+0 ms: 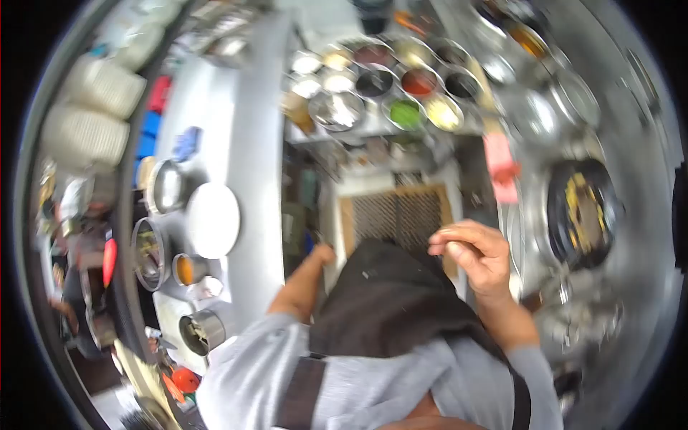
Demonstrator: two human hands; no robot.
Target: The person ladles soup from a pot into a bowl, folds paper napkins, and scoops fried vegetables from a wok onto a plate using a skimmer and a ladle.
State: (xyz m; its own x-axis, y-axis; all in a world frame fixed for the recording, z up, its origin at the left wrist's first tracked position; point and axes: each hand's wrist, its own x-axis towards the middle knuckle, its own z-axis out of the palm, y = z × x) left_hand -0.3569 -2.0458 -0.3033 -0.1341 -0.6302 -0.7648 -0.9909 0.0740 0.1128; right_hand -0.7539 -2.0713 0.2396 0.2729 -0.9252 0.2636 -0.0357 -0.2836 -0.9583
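My right hand [479, 259] is raised above the floor gap, just right of my dark apron [390, 301]. Its fingers are loosely curved, the thumb stands apart from them, and nothing shows between them. Nearest to it on the right is the metal counter, with a black pan [582, 213] holding yellow pieces of food. My left hand [322, 255] hangs low beside the apron, near the left counter's edge. It is small and smeared, so its grip does not show. A white round plate [213, 220] lies on the left counter.
Ahead stand several metal bowls, among them one with chopped green [405, 113] and one with red sauce [419, 82]. A pink cloth [501, 168] lies on the right counter's edge. Pots [201, 332] line the left counter. A patterned mat [398, 215] covers the floor.
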